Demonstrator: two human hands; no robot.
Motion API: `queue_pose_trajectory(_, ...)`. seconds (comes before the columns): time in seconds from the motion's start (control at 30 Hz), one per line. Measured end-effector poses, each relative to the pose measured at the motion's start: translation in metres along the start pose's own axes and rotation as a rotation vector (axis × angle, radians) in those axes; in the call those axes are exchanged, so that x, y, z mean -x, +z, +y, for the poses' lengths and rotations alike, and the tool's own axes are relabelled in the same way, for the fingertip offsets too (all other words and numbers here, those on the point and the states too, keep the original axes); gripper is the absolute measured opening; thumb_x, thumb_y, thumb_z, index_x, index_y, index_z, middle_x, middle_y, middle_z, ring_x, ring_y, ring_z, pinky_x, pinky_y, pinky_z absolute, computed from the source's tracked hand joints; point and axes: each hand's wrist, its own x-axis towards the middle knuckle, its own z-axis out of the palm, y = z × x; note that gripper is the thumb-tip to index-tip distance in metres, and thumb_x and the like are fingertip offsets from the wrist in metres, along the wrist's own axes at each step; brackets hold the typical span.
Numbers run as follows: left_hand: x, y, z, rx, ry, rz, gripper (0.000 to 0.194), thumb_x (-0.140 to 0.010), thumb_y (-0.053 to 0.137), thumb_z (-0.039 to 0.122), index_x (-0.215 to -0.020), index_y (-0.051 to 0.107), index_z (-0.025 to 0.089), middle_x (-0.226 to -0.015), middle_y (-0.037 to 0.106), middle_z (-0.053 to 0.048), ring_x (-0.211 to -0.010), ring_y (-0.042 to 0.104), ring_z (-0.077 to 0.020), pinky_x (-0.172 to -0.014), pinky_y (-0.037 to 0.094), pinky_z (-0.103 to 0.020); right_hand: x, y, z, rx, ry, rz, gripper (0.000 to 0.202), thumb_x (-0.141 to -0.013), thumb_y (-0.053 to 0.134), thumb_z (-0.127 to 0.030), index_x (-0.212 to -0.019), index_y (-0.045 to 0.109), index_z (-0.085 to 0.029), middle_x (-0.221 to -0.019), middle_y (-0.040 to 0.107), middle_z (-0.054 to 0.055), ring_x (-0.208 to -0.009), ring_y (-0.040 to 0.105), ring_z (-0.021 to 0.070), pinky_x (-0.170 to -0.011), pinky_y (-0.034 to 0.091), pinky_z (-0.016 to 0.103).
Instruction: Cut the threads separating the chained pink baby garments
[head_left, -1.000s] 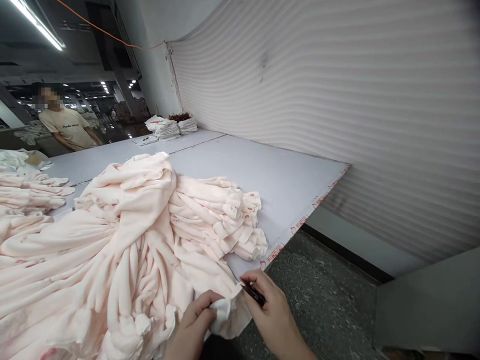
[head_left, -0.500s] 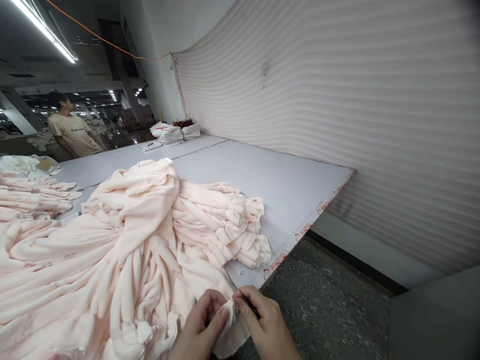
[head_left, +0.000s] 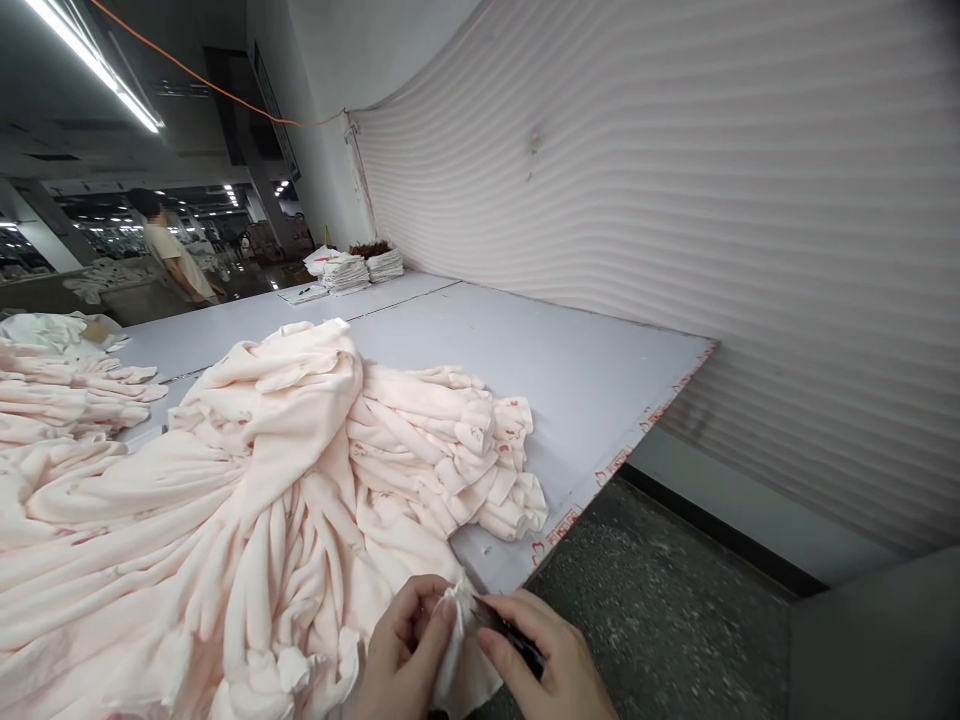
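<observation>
- since half a second ago the right hand (head_left: pixel 551 665) has slid a little to the right along the fabric's edge, more of its dark tool now showing, and the person far across the room has turned side-on.
- the left hand (head_left: pixel 401 655) has its fingers (head_left: pixel 433 628) closed in a pinch on a bunched corner of pale pink fabric (head_left: pixel 262 500), at the near edge of the table (head_left: pixel 600 380).
- the right hand's fingers are closed around a slim dark tool (head_left: pixel 514 632) whose tip meets the pinched corner; what kind of tool it is cannot be told.
- the fabric lies in a large rumpled heap over the near left of the table, its folded end with red marks lying to the right near the table's edge.
- more pink folded cloth (head_left: pixel 71 385) lies at the far left.
- a stack of white folded pieces (head_left: pixel 352 268) sits at the table's far end, by the ribbed wall (head_left: pixel 675 200).
- a person in a light shirt (head_left: pixel 176 262) stands in the background, well apart.
</observation>
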Motion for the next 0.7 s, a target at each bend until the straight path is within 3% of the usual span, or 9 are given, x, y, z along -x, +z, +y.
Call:
queue_pose_trajectory(0.27,0.005,0.004,-0.005,-0.188,0.136,0.042,0.041,-0.077,0.063,0.058,-0.086,0.067,0.019,-0.065,0.060,0.001,-0.059,0.051,-0.0122,-0.057,0.042,-0.020,-0.012,0.007,-0.006,0.016,0.032,-0.087,0.024,-0.085,0.059,-0.036,-0.073,0.070,-0.018,-0.071,0.065,0.003,-0.069,0.062,0.0191,-0.064,0.045,0.025)
queue_pose_trajectory(0.5,0.005,0.000,-0.008,-0.223,0.142,-0.013,0.040,-0.081,0.058,0.058,-0.088,0.066,0.019,-0.063,0.056,0.002,-0.056,0.045,-0.0111,-0.052,0.036,-0.020,-0.011,0.003,0.000,-0.320,0.192,-0.108,0.029,-0.081,0.063,-0.043,-0.074,0.072,-0.016,-0.069,0.064,0.003,-0.069,0.058,0.0189,-0.063,0.044,0.026)
queue_pose_trajectory(0.63,0.004,0.001,-0.017,-0.249,0.166,0.009,0.039,-0.081,0.058,0.055,-0.098,0.064,0.021,-0.060,0.050,0.005,-0.053,0.040,-0.0100,-0.051,0.033,-0.020,-0.011,0.010,0.002,-0.439,0.181,-0.039,0.029,-0.078,0.069,-0.037,-0.101,0.067,-0.019,-0.073,0.058,-0.002,-0.071,0.054,0.0164,-0.068,0.044,0.026)
queue_pose_trajectory(0.7,0.005,0.003,-0.020,-0.179,0.185,0.003,0.040,-0.082,0.059,0.054,-0.105,0.058,0.022,-0.072,0.058,0.002,-0.056,0.044,-0.0102,-0.054,0.037,-0.020,-0.013,0.014,0.000,-0.381,0.150,-0.038,0.020,-0.080,0.067,-0.037,-0.088,0.066,-0.018,-0.069,0.053,-0.003,-0.068,0.050,0.0143,-0.064,0.041,0.024)
